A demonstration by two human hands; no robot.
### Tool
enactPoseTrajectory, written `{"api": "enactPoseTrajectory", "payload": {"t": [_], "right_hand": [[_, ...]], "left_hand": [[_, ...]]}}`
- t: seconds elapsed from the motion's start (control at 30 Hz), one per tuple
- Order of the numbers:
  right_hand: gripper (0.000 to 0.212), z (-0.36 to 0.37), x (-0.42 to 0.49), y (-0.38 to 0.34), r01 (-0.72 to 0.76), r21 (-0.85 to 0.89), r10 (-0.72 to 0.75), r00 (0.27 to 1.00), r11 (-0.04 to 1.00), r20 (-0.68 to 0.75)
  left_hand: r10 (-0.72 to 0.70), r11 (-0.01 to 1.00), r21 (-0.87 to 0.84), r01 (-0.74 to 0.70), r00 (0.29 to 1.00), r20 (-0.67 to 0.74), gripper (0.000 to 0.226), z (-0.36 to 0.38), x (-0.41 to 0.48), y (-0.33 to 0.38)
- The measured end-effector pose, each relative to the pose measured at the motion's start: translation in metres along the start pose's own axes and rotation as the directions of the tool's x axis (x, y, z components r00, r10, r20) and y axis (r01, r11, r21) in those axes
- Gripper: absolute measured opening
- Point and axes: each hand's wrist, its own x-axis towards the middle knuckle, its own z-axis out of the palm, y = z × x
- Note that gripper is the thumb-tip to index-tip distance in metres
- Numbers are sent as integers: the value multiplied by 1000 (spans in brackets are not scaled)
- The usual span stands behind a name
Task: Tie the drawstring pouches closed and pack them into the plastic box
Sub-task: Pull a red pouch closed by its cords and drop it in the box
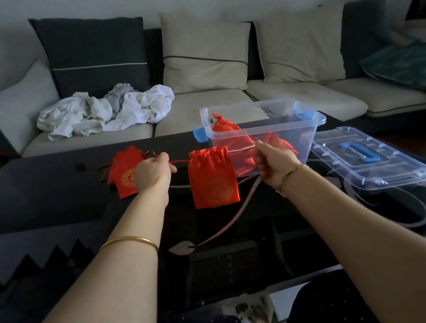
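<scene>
Two red pouches [225,130] seemingly lie in the clear plastic box [295,137]; left hand [153,172] and right hand [274,162] each pinch a drawstring [180,161], cinching a third pouch [214,182] between them; a fourth pouch [123,170] waits on the table [53,192].

A: How many red pouches?
B: Four: one hanging pouch [213,179], one lying pouch [123,175], seemingly two boxed pouches [226,131] [279,143].
A: And boxes? Lids?
B: One clear plastic box [280,118], one separate lid [370,161].

Red pouches [213,179] with gold emblems, clear box [263,133] with blue latches [200,134], black table [40,193]
</scene>
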Motion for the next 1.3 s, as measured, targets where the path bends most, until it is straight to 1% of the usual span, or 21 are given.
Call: {"api": "enactPoseTrajectory", "payload": {"t": [0.03,0.07,0.1,0.17,0.23,0.33,0.4,0.43,0.5,0.53,0.6,0.63,0.77,0.87,0.93,1.0,1.07,1.13,1.2,1.23,1.3], "right_hand": [[38,0,0,0,-112,96,109,993,989,35],[37,1,1,0,-185,158,180,983,970,48],[37,1,0,-1,-232,209,228,973,950,45],[39,0,0,-5,-276,303,288,957,912,2],[40,-4,-2,-9,-284,356,322,945,890,-52],[37,-9,0,-7,-248,461,333,937,852,-111],[33,-11,-1,-5,-181,474,275,952,862,-137],[31,-11,-1,-6,-133,441,226,960,888,-164],[30,-10,-4,-12,-15,324,106,958,946,-265],[32,-9,-7,-17,66,272,16,957,960,-289],[34,-4,-16,-29,229,192,-180,954,954,-240],[34,0,-22,-34,292,128,-263,943,948,-203],[35,21,-39,-45,476,-83,-480,876,875,-40],[38,32,-46,-48,575,-181,-573,817,798,70],[36,34,-48,-49,610,-207,-600,792,765,114],[35,36,-47,-48,626,-216,-610,779,749,145],[34,36,-47,-47,624,-231,-601,781,746,171],[34,34,-48,-47,591,-198,-564,806,782,178],[38,32,-46,-48,501,-157,-473,862,851,183],[42,30,-44,-47,450,-183,-415,888,874,198],[45,28,-39,-40,359,-302,-288,923,883,255]], "left_hand": [[-113,988,-98,117,993,46,38,0,0,1],[-233,945,-207,254,965,123,36,-2,0,3],[-328,871,-310,381,921,210,36,-4,0,4],[-431,722,-439,535,844,320,38,-8,2,4],[-467,645,-486,590,807,360,41,-11,2,7],[-451,606,-525,598,801,393,35,-8,-6,14],[-418,566,-590,576,817,398,35,-3,-11,18],[-381,564,-621,544,839,389,37,0,-12,19],[-235,636,-633,441,892,386,38,3,-13,21],[-141,679,-625,386,903,405,40,4,-14,24],[32,745,-602,288,885,464,41,4,-19,30],[92,774,-583,245,869,486,40,4,-21,35],[214,900,-434,36,832,512,32,8,-36,50],[278,933,-351,-83,786,552,14,11,-43,51],[306,941,-302,-150,754,581,10,12,-43,49],[316,944,-280,-174,718,620,5,12,-41,48],[316,947,-256,-194,706,634,10,12,-40,46],[316,948,-245,-205,707,633,6,14,-41,45],[304,949,-269,-166,711,634,6,15,-42,45],[296,948,-288,-135,710,639,6,15,-42,46],[285,945,-314,-92,701,653,9,15,-42,47]]}}
